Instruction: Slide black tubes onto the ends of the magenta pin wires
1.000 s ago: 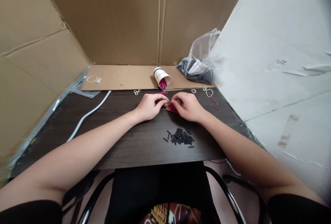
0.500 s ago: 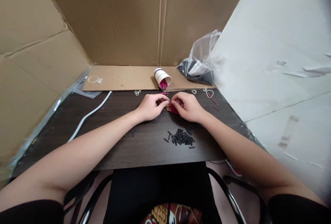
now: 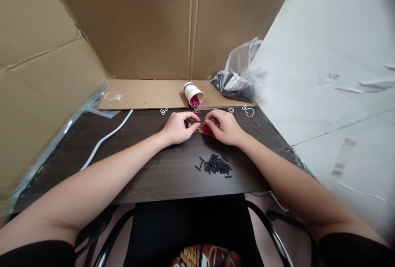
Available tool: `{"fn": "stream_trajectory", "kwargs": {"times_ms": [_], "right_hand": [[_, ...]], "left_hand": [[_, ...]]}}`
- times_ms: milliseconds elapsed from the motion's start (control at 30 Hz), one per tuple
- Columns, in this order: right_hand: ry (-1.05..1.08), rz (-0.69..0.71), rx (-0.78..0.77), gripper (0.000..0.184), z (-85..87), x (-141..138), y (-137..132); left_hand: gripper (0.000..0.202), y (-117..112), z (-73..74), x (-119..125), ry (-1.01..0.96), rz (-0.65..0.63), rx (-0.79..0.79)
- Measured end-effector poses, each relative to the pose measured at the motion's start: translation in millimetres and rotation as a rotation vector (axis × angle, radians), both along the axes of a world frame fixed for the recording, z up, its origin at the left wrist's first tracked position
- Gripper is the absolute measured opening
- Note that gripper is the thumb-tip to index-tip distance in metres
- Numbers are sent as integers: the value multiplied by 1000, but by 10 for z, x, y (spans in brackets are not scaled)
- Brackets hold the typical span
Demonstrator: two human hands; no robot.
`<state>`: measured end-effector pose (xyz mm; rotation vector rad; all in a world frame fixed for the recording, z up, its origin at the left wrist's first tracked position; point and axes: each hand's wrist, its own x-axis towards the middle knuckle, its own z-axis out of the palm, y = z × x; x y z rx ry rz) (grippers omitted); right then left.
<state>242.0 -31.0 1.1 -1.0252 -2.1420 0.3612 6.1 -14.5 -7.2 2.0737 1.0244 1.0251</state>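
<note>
My left hand (image 3: 180, 127) and my right hand (image 3: 224, 128) meet near the table's middle, fingertips close together. Thumb and fingers of each are curled into a pinch; what is between them is too small to make out. Below the fingertips lies a row of dark red wires (image 3: 208, 130) with gold-coloured metal ends pointing left, partly covered by my right hand. Nearer to me is a loose pile of short black tubes (image 3: 217, 164). Just beyond my hands a white paper cup (image 3: 190, 90) lies tipped over, more red wires (image 3: 195, 101) showing at its mouth.
On the cardboard strip (image 3: 145, 93) at the back stands a clear plastic bag (image 3: 236, 86) with dark contents. Whitish rings (image 3: 163, 111) and two loose red wires (image 3: 257, 130) are scattered about. A pale tube (image 3: 105, 138) lies left. Cardboard walls (image 3: 148, 24) enclose the back and left.
My fingertips have shifted slightly, and more of the gold wire ends shows between my hands. The pile and the cup stay where they were.
</note>
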Motion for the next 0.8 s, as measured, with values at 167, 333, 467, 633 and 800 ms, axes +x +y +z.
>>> {"fn": "stream_trajectory", "kwargs": {"times_ms": [167, 333, 467, 633, 800], "right_hand": [[-4, -3, 14, 11, 1, 5, 7], [-6, -9, -6, 10, 9, 4, 16], [-9, 16, -22, 9, 8, -6, 4], [12, -5, -10, 3, 7, 9, 2], [45, -182, 73, 38, 11, 92, 63]], "left_hand": [[11, 3, 7, 6, -11, -5, 4], [11, 15, -11, 2, -18, -6, 10], [12, 8, -5, 2, -11, -21, 76], [11, 27, 43, -45, 33, 1, 184], [8, 135, 59, -149, 121, 143, 331]]}}
